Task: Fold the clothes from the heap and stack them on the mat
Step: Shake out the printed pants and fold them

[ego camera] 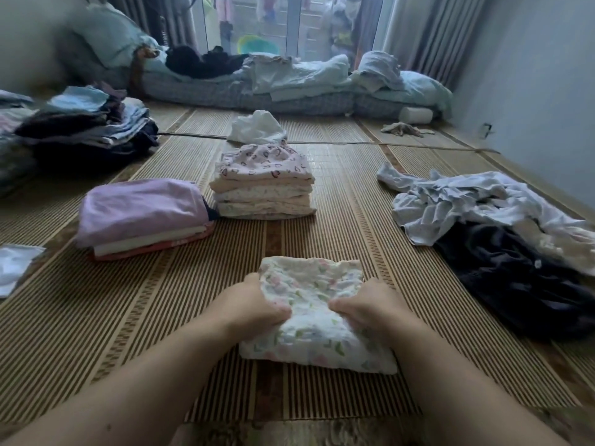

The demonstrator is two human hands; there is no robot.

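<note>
A white floral cloth (317, 342) lies partly folded on the bamboo mat (154, 317) right in front of me. My left hand (257, 304) grips its left edge, fingers curled into the fabric. My right hand (370, 305) grips the right side the same way. Its far part stands raised between my hands. The unfolded heap (489, 220) of pale blue, white and dark clothes lies to the right. A folded stack topped by a heart-print piece (265, 185) stands ahead. A second stack with a lilac top (141, 214) sits left of it.
A larger pile of folded clothes (83, 123) lies far left. A crumpled white garment (257, 127) sits behind the middle stack. Bedding and mattresses (289, 88) run along the back by the window. A white cloth (16, 265) lies at the left edge. The wall is close on the right.
</note>
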